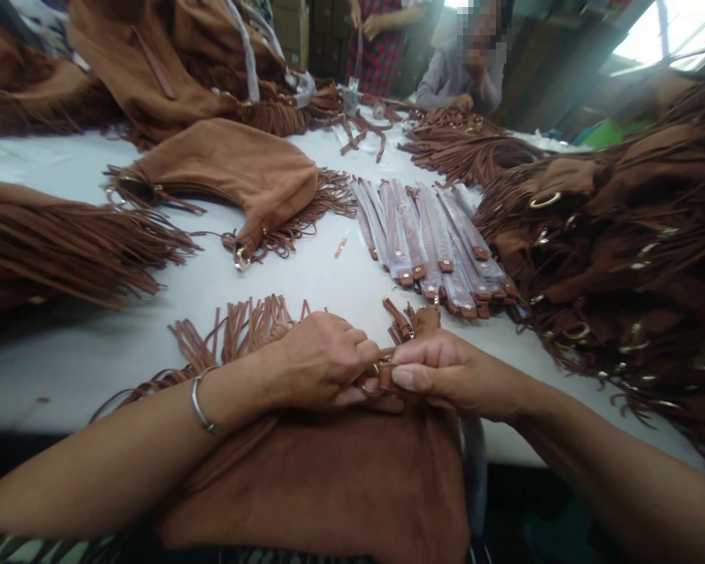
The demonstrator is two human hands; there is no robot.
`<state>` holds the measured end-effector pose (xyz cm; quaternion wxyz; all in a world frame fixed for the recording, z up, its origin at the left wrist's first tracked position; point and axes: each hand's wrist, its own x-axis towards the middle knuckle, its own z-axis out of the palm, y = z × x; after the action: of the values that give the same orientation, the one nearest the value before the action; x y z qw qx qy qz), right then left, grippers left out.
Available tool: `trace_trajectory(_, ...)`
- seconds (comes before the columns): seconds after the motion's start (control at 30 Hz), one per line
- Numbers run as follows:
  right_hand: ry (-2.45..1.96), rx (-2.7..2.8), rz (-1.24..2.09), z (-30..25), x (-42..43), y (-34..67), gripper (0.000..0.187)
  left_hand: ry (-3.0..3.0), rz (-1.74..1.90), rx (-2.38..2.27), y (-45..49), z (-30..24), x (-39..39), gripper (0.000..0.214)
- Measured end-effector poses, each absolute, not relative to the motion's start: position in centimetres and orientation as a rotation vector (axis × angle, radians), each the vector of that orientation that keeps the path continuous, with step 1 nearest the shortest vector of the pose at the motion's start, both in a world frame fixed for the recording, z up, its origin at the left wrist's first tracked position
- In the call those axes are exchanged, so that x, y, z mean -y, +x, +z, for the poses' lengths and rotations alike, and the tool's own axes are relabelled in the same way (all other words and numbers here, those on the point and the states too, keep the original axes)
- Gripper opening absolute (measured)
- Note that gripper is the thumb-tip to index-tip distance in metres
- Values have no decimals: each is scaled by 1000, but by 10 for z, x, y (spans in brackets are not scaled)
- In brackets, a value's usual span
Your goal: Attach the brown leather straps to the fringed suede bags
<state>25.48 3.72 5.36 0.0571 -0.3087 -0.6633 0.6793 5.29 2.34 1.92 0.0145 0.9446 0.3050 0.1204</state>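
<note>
Both hands, left point(320, 362) and right point(446, 372), pinch the suede bag's point(329, 478) ring point(369, 385).

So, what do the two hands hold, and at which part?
Both the left hand and the right hand pinch the brown suede bag at its top edge, around a small metal ring.

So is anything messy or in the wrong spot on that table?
One small thing: a little brown scrap lies alone on the white table, between the fringed bag and the row of wrapped straps. Everything else sits in piles or rows. Both hands, left and right, pinch a ring.
</note>
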Motion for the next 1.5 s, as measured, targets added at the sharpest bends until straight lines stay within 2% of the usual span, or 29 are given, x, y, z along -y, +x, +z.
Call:
trace_trajectory(0.1,-913,1891,2174,46,-44,256,45,2894,427,-1021,54,17,-25,23)
trace_trajectory(0.23,-909,1783,2139,40,-48,254,39,2850,431,-1163,56,19,-25,17)
trace_trajectory(0.4,-914,1878,2144,43,-48,251,39,2782,423,-1181,58,17,-28,14)
trace_trajectory(0.6,-1039,2371,1553,58,-45,248,39,2758,376,-1213,61,11,-31,14)
trace_trajectory(0.77,-1136,2133,2057,57,-49,246,45,2793,365,-1222,61,14,-32,15)
trace_trajectory(1.0,-1008,1982,2080,51,-57,242,42,2739,474,-1206,57,12,-35,14)
trace_trajectory(1.07,-1015,2074,1998,53,-61,240,40,2683,525,-1219,55,8,-37,16)
trace_trajectory(1.23,-1015,2359,1549,54,-56,239,34,2637,530,-1263,54,5,-38,16)
trace_trajectory(1.5,-1282,2226,1093,18,-9,232,36,2612,465,-1330,57,3,-38,13)
